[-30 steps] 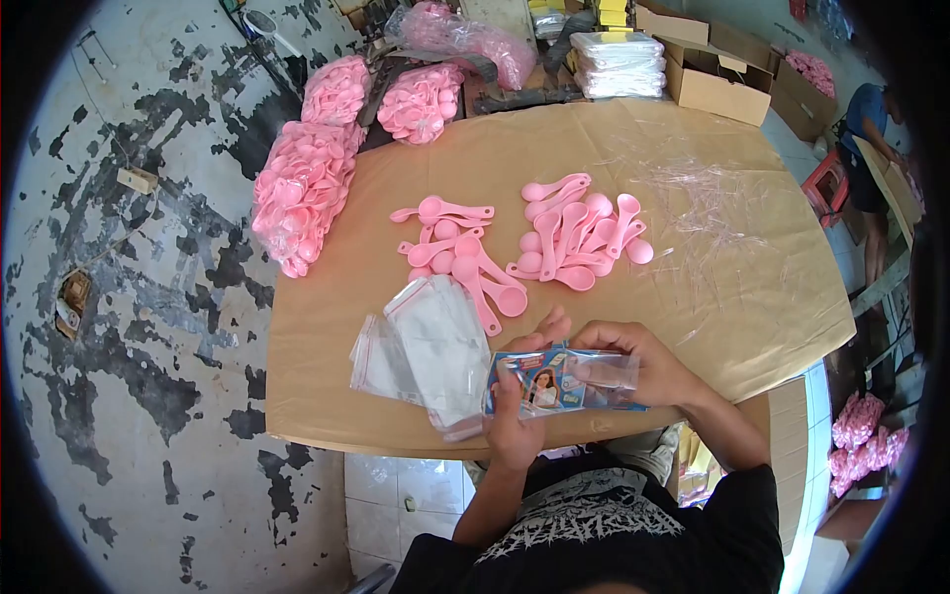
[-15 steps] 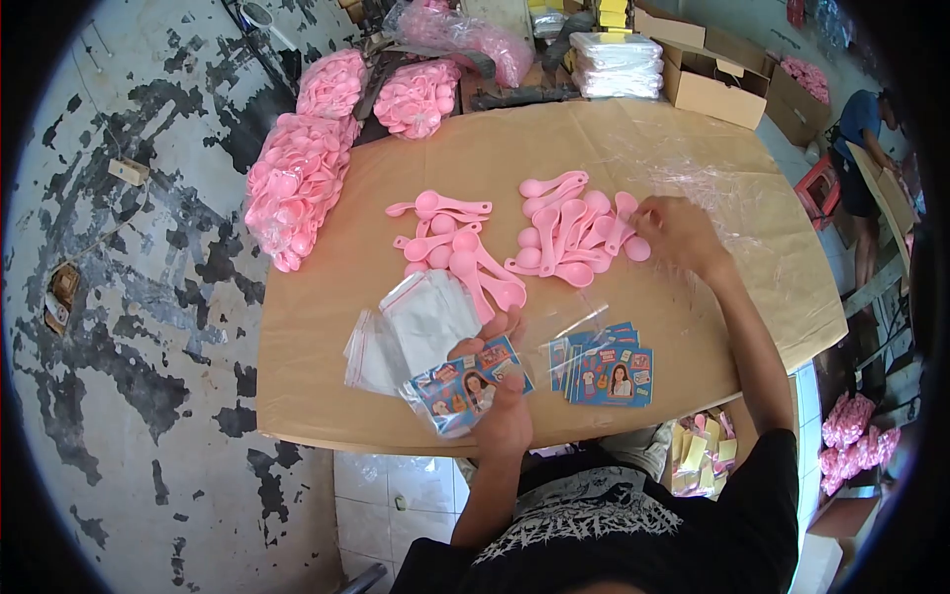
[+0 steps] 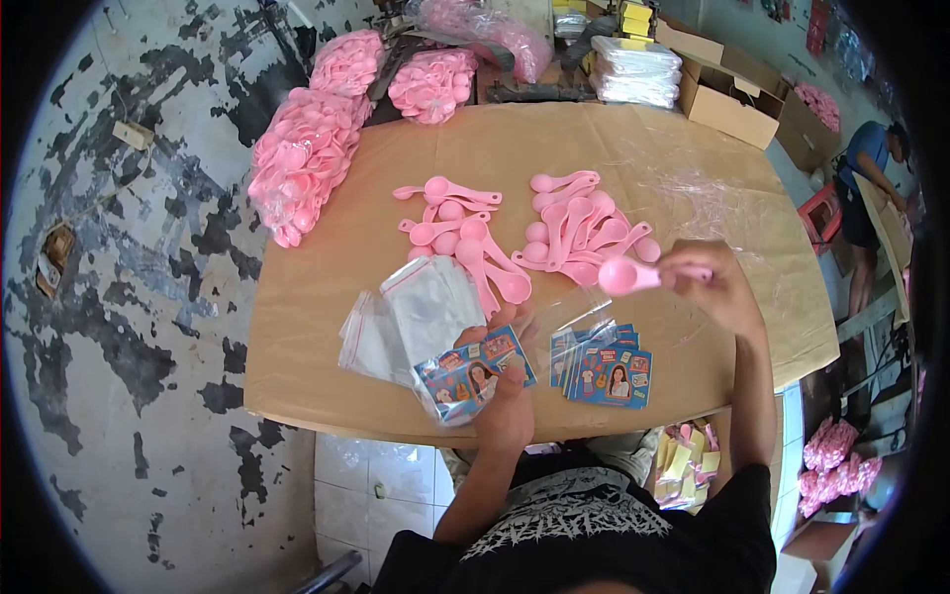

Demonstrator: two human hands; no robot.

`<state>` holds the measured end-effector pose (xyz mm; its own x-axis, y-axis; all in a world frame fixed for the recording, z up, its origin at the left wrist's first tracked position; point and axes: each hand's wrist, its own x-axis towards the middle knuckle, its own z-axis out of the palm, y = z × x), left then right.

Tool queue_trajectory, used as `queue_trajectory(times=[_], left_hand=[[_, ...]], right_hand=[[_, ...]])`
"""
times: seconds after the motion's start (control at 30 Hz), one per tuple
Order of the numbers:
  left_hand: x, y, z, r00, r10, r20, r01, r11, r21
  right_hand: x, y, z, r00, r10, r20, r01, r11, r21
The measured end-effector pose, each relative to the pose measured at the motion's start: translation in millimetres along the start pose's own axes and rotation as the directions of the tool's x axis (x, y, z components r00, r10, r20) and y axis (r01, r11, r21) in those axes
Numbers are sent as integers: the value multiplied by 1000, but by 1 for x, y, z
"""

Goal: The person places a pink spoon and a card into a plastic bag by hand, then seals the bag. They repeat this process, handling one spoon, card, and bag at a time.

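Observation:
My left hand point(image 3: 503, 404) grips a clear plastic bag with a blue printed card point(image 3: 457, 388) in it, thumb on top, near the table's front edge. The bag's clear flap point(image 3: 579, 315) extends to the right. In my right hand point(image 3: 714, 282) is a pink measuring spoon point(image 3: 625, 276), pinched by its handle above the table, bowl toward the left. More pink spoons lie in a right pile point(image 3: 579, 230) and a left pile point(image 3: 463, 238). Empty clear bags point(image 3: 432, 302) are stacked left of my left hand. A fanned stack of blue cards point(image 3: 612, 376) lies to its right.
Filled bags of pink spoons point(image 3: 309, 158) stand at the table's back left. At the back right are a stack of clear packs point(image 3: 636, 71) and an open cardboard box point(image 3: 730, 104). Crumpled clear film point(image 3: 703, 198) lies on the brown-covered table point(image 3: 336, 238). Another person point(image 3: 863, 188) stands far right.
My right hand has lifted a pink measuring spoon from the right pile and brought it toward me. My left hand still holds the bag with the card, in nearly the same place.

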<state>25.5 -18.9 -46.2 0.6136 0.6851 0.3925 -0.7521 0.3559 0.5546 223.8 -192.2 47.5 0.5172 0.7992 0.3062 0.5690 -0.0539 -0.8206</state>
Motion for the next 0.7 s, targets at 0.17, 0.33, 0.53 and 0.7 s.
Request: queue_trajectory(times=[0.17, 0.33, 0.53, 0.7], left_hand=[[-2, 3, 19, 987, -162, -9, 161, 983, -91], [-6, -4, 30, 924, -379, -41, 323, 836, -443], [5, -1, 20, 978, -150, 144, 171, 974, -147], [-1, 30, 42, 885, -248, 394, -112, 709, 696]], right_hand=[[-4, -51, 17, 982, -99, 160, 100, 995, -4], [4, -88, 40, 946, -172, 275, 205, 974, -93], [-1, -107, 24, 847, -464, -258, 466, 883, -60], [-3, -116, 35, 977, -205, 61, 211, 970, -120]])
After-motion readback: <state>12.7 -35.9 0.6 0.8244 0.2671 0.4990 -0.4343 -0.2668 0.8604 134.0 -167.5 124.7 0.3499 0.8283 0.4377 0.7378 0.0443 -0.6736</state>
